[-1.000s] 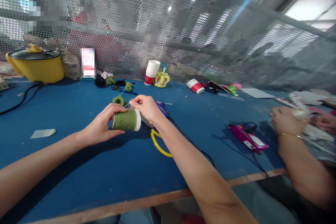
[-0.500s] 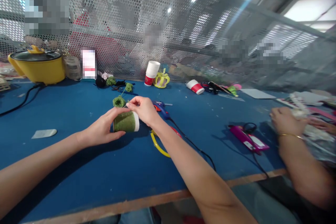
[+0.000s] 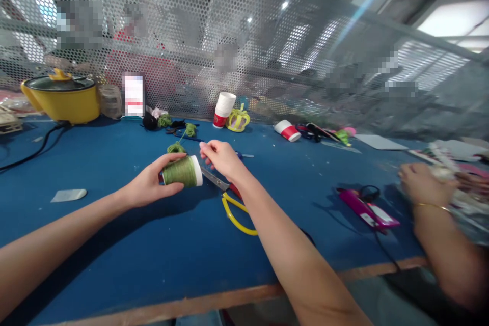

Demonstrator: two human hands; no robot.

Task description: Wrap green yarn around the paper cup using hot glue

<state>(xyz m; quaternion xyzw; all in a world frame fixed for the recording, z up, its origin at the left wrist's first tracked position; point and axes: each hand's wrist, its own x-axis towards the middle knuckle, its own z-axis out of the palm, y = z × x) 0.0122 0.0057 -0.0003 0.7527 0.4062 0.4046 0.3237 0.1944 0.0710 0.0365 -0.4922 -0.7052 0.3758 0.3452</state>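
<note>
"What's in the left hand point(image 3: 151, 186)?"
"A tapered cup point(image 3: 197, 171) wrapped in green yarn point(image 3: 179, 172), one end showing white, tipped sideways above the blue tabletop point(image 3: 126, 260); fingers and thumb curl round it."
"And the right hand point(image 3: 221, 159)?"
"Just beyond the white end, fingers curled in; I can't tell whether they pinch anything."
"The surroundings?"
"Yellow-handled scissors point(image 3: 236, 220) lie nearby; behind stands a grey perforated screen point(image 3: 183, 61)."
</note>
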